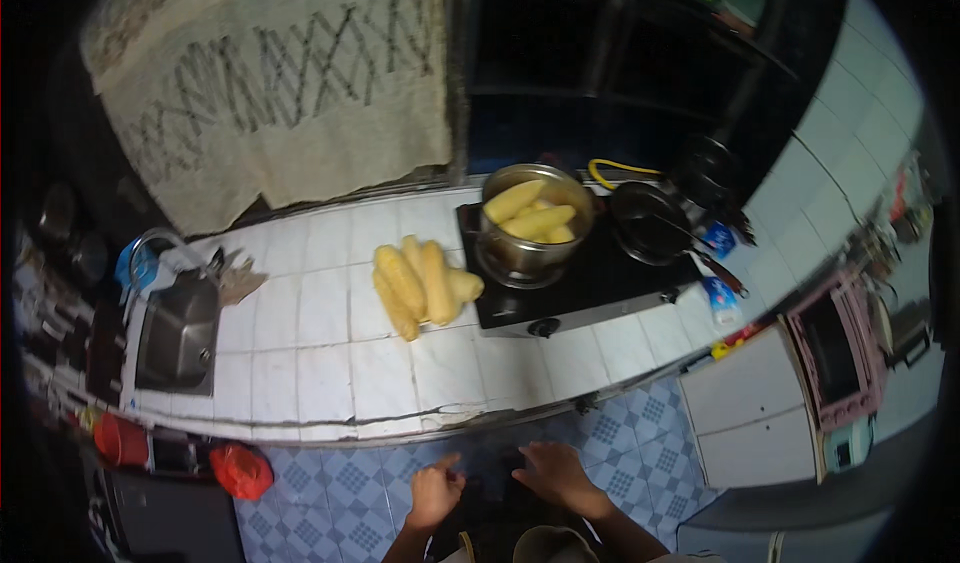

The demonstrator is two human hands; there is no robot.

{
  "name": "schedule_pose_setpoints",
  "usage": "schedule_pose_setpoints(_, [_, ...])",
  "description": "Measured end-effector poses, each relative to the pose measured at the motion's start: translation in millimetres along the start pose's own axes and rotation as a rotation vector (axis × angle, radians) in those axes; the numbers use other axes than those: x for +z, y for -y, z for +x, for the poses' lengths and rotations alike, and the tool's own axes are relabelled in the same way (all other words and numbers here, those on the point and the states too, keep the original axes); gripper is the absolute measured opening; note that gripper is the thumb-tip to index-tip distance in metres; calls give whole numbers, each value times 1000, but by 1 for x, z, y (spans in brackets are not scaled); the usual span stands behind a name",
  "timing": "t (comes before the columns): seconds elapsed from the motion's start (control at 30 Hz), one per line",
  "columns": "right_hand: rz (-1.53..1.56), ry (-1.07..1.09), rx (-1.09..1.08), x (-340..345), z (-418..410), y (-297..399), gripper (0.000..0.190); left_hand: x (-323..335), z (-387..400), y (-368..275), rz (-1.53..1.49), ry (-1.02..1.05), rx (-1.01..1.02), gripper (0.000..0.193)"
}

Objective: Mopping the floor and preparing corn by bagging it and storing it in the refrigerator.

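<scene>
Both bare hands are in front of my body, short of the counter's edge. My left hand (436, 492) has its fingers partly curled, and nothing shows in it. To its right, my right hand (551, 474) holds nothing, with its fingers apart. Beyond them, several corn cobs (437, 284) lie in a heap on the white tiled counter (322, 372). Beside the heap, a steel pot (529, 252) stands on the left burner of a black gas stove (510, 309). More pale yellow cobs (538, 222) fill the pot, some rising near its rim.
A frying pan (649, 222) sits on the stove's right side. The steel sink (176, 338) and its curved faucet are at the counter's left end. A red plastic bag (240, 471) is below the counter. At right are a white cabinet (754, 405) and a pink oven (836, 345).
</scene>
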State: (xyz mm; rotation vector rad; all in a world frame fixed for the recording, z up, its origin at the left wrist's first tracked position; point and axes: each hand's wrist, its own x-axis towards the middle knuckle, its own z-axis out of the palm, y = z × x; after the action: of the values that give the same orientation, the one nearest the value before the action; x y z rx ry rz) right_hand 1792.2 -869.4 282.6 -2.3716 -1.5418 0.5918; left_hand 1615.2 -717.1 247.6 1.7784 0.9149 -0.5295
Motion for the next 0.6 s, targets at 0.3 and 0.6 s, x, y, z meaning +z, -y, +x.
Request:
schedule_pose_setpoints(0.3, [58,-224,302,-19,-93,-57,48,42,39,-111,446,-185,591,47])
schedule_pose_setpoints(0.6, [210,-371,763,-31,-281,-182,48,237,79,-229,692,28,1087,40])
